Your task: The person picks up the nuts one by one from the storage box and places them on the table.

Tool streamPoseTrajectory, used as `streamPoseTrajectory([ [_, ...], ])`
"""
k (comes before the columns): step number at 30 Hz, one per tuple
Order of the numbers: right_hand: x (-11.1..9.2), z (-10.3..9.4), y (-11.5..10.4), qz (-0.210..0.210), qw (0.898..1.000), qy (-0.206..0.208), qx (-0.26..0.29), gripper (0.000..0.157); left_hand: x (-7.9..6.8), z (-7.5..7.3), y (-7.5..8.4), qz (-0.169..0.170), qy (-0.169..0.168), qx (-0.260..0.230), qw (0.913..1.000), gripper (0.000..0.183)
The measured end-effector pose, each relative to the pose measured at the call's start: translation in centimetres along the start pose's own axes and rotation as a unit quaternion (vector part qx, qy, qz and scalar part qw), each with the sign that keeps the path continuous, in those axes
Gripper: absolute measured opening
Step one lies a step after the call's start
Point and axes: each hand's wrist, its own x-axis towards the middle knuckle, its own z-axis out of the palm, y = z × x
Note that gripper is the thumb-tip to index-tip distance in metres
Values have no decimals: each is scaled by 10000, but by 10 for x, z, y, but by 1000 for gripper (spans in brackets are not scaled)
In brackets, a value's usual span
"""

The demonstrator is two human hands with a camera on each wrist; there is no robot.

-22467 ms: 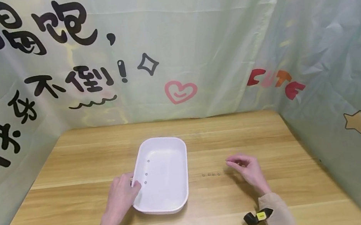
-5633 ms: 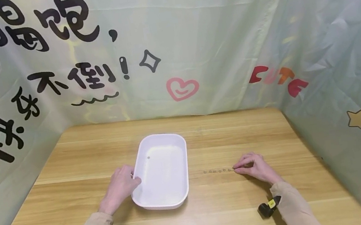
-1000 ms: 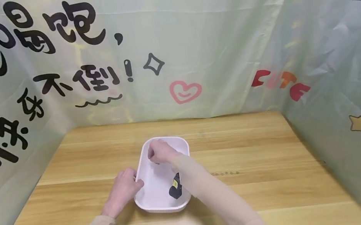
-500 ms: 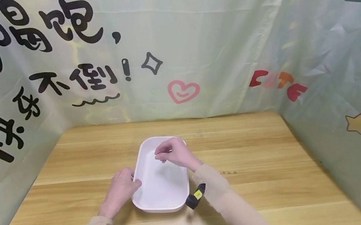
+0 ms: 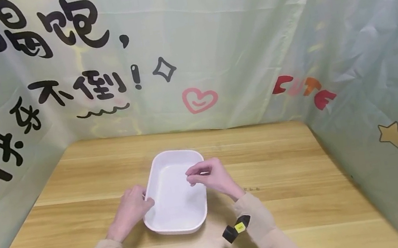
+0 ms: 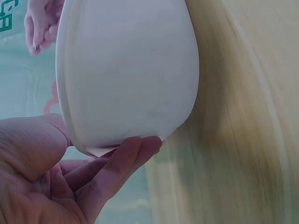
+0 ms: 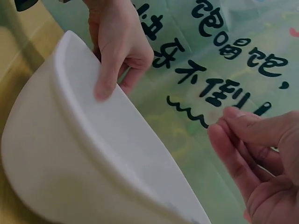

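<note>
A white rectangular plastic tray [image 5: 175,200] with rounded corners stands on the wooden table. My left hand [image 5: 130,209] grips its left rim, thumb over the inside and fingers against the outer wall, as the left wrist view of the tray [image 6: 131,70] shows. Above the tray's right side, my right hand [image 5: 212,177] pinches a small dark metal piece [image 6: 36,47] between thumb and fingertips; its exact kind is too small to tell. Right of that hand, several small ring-like metal pieces [image 5: 251,189] lie in a row on the table, part of the row hidden by the hand.
The wooden table [image 5: 312,210] runs back to a pale printed cloth [image 5: 234,50] that hangs behind it and along both sides. Each wrist carries a black camera, such as the right wrist camera [image 5: 235,229].
My right hand has reached into the tray's far left, taken the small metal piece that lay there, and moved right and nearer with it. The left hand keeps its grip on the rim.
</note>
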Motion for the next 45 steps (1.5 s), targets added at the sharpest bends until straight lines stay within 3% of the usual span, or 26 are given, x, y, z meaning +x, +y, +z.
streamPoseTrajectory([
  [10,-34,-58,20,-54,9957,922,-43,22,0,-1,0,-15,9,14,10000,17],
  [21,-76,-110,44,67,9914,1291,-199,26,-2,-2,1,-68,-48,-54,10000,20],
  [30,-100,-129,63,330,9868,1532,-402,31,-1,-3,2,-44,-19,-81,10000,21],
  [39,-114,-140,73,667,9857,1525,-261,33,-2,-3,4,-68,-25,-9,10000,20],
  [45,-122,-141,80,1132,9769,1731,-539,32,-4,-1,5,-67,-37,-30,10000,19],
])
